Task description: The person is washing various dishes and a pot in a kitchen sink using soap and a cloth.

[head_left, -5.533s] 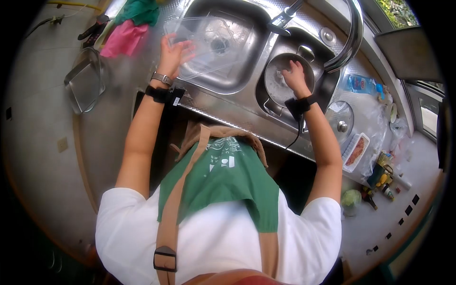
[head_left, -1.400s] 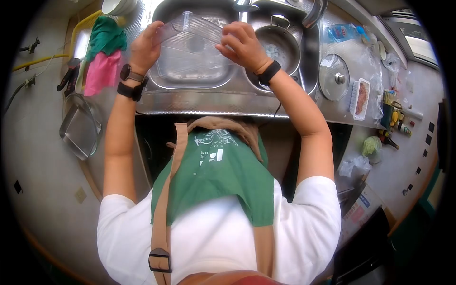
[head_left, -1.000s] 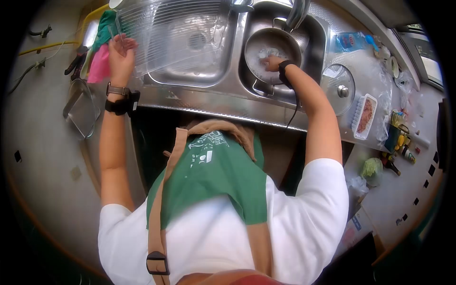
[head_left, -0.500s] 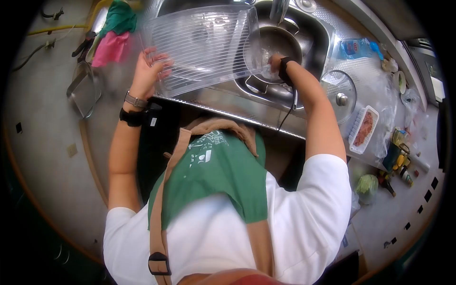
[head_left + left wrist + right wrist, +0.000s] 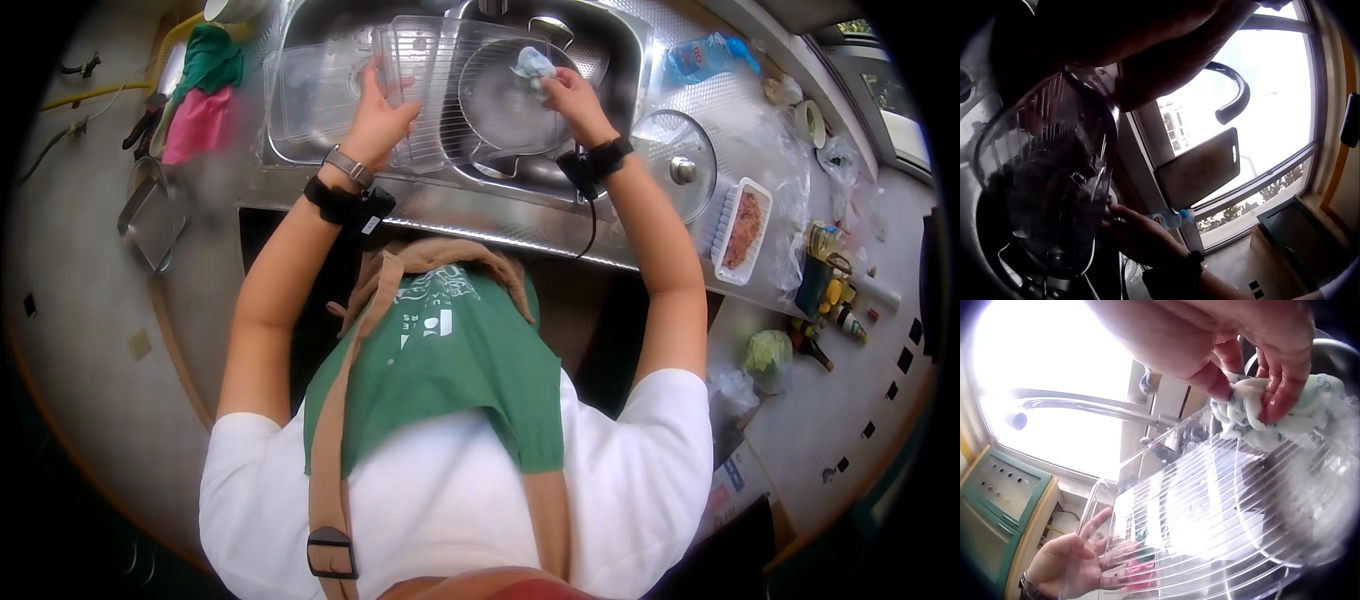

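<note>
My left hand [image 5: 376,122] grips a clear ribbed plastic box [image 5: 432,135] by its left end, the thumb at the near side and the fingers seen through the plastic in the right wrist view. The box is held tilted over the sink divider and the right basin. In my right hand [image 5: 582,105] is a crumpled wet white cloth [image 5: 534,66] with a bluish pattern, pinched between thumb and fingers. It lies close over the far right end of the box. A steel pot [image 5: 1319,509] stands in the right basin, partly seen through the box.
A second clear plastic container [image 5: 305,95] lies in the left basin. Right of the sink are a glass lid [image 5: 660,150], a tray of meat [image 5: 743,230] and a blue bottle [image 5: 700,58]. Green and pink cloths [image 5: 200,125] hang at the left, and the faucet [image 5: 1097,407] arches above.
The right hand has come up out of the pot area with the cloth to the box's far right end. The box has swung round and now overlaps the pot. Earlier the hands handled it over the left basin.
</note>
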